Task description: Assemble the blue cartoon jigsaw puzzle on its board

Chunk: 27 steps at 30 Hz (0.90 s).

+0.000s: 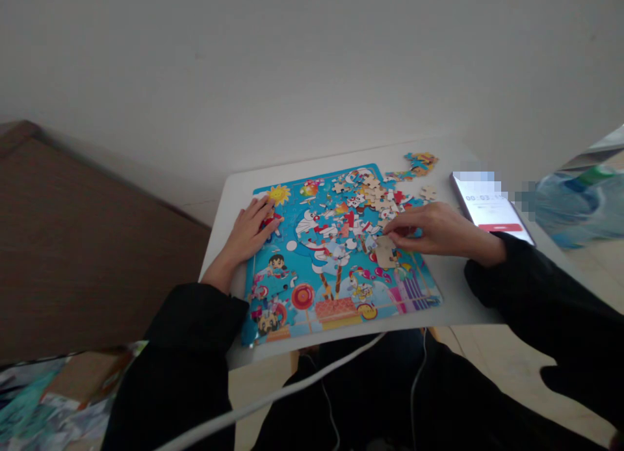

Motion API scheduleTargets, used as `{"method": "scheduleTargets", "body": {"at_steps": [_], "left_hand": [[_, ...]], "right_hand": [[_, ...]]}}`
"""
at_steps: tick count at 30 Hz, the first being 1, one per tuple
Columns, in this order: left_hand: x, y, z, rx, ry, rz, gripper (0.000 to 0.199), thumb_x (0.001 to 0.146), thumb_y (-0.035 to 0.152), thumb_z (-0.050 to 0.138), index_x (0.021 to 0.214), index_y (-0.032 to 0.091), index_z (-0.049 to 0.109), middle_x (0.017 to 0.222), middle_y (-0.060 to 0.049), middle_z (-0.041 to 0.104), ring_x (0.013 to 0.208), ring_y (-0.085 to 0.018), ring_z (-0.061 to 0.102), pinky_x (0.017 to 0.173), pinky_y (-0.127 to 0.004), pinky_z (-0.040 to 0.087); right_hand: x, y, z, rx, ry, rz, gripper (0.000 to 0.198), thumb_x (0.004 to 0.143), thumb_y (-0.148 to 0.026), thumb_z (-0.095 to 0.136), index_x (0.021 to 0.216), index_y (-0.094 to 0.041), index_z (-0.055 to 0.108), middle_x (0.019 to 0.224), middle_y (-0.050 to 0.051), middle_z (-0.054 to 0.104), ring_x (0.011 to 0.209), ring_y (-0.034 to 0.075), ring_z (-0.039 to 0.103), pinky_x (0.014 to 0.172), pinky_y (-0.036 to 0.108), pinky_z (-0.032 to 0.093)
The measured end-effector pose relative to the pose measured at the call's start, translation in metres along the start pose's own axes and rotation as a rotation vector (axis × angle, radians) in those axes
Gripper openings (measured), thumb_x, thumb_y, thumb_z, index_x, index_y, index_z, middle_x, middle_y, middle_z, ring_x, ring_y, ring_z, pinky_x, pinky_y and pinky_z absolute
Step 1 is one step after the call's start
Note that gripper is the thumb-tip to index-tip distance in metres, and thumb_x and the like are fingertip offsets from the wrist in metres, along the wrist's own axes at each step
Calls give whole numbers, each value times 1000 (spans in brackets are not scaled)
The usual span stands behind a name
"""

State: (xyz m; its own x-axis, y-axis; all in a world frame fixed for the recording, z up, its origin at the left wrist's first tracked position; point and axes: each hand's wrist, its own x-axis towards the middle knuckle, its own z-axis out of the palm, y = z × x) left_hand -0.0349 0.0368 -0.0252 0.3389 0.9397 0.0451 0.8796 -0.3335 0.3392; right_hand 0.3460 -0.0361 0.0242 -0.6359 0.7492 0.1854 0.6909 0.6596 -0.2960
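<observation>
A colourful jigsaw puzzle (pixel 303 269) with a blue background and cartoon figures lies on a small white table (pixel 221 210). Parts of its picture are joined, while loose puzzle pieces (pixel 373 196) lie heaped over its upper right, some with beige backs up. My left hand (pixel 251 227) rests flat on the puzzle's upper left, fingers spread, by the printed sun, holding nothing. Over the right side of the puzzle, my right hand (pixel 422 229) has thumb and fingertips pinched together at a small puzzle piece, which is mostly hidden by the fingers.
More loose pieces (pixel 422 163) lie beyond the puzzle's upper right corner. A phone (pixel 492 207) with a lit timer screen lies on the table near my right wrist. A white cable (pixel 292 389) crosses before the table. The wall (pixel 312 74) stands behind, a brown wooden panel (pixel 88 243) at left.
</observation>
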Motion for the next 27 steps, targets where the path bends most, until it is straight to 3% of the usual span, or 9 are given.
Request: {"method": "scheduleTargets", "body": {"at_steps": [6,9,12,15,22,27], "left_hand": [[0,0,0,-11,0,-3,72,88,67,27,142,20,39,154,-10,30,144,-30,19,115,-54,15],[0,1,-1,-9,-4,-4,74,88,67,26,141,18,40,154,-11,29,144,-30,19,115,-53,15],[0,2,-1,-14,-11,-9,72,88,66,27,142,20,40,154,-10,29,144,-29,18,115,-53,15],[0,2,-2,-12,-9,-2,71,89,65,27,142,20,39,154,-10,29,144,-29,19,115,-53,15],[0,1,-1,14,-5,7,70,90,64,26,142,19,39,154,-10,29,143,-30,20,115,-53,16],[0,-1,0,21,0,20,69,90,64,26,142,20,39,154,-9,30,143,-29,21,115,-52,18]], "right_hand": [[1,16,2,-134,68,205,24,86,-35,50,80,-21,69,71,2,70,62,15,63,55,27,39],[0,12,0,-86,70,85,28,87,-43,52,84,-22,69,81,4,71,73,16,65,61,27,42],[-1,3,-2,-33,-25,-94,35,82,-54,57,90,-23,70,91,4,70,84,17,64,65,27,43],[-2,-3,0,-94,-80,-181,41,78,-58,60,99,-24,69,98,5,69,87,19,64,63,28,42],[-4,-11,11,-191,4,-202,23,91,-36,50,93,-23,69,89,2,70,72,13,63,55,25,35],[-2,-14,12,-223,45,-137,29,87,-45,55,95,-20,69,98,6,70,81,17,64,58,26,39]]}}
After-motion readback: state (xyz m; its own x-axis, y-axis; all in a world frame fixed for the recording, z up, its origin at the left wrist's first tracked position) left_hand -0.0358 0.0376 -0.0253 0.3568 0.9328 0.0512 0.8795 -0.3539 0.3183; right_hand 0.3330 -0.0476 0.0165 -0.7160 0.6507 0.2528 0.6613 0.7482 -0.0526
